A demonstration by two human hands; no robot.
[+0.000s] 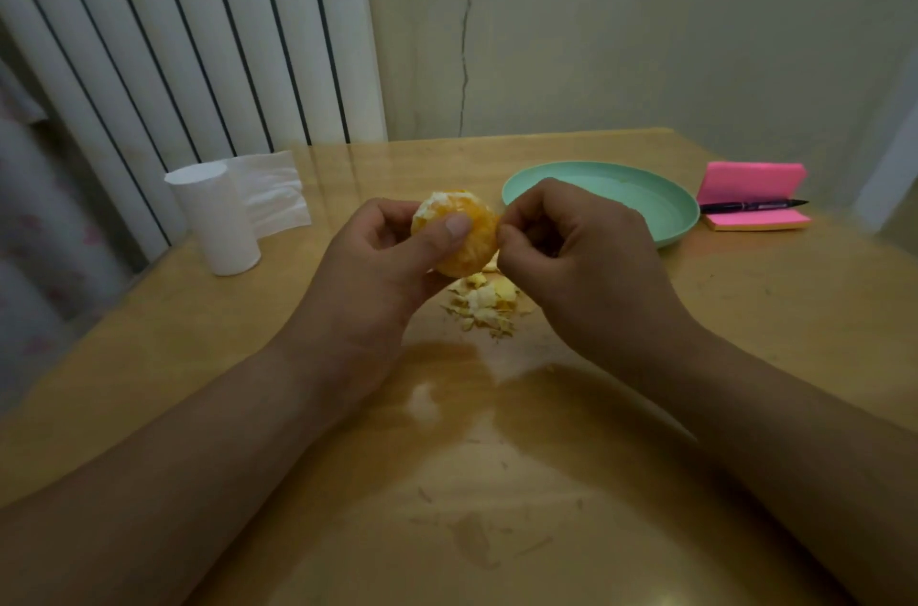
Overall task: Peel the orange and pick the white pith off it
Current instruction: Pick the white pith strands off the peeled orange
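A peeled orange [467,238] with white pith left on its upper left side is held above the wooden table [497,481]. My left hand [377,268] grips it, thumb across the front. My right hand [571,248] has its fingers curled, and its thumb and forefinger pinch at the orange's right edge; what lies between the fingertips is too small to tell. A heap of peel and pith scraps [484,302] lies on the table just below the hands.
A mint-green plate [660,203] sits behind my right hand. Pink sticky notes [750,183] with a black pen [750,206] lie at the far right. A white paper roll [218,218] stands at the left, its loose sheet [270,188] trailing behind. A wall borders the table's far edge.
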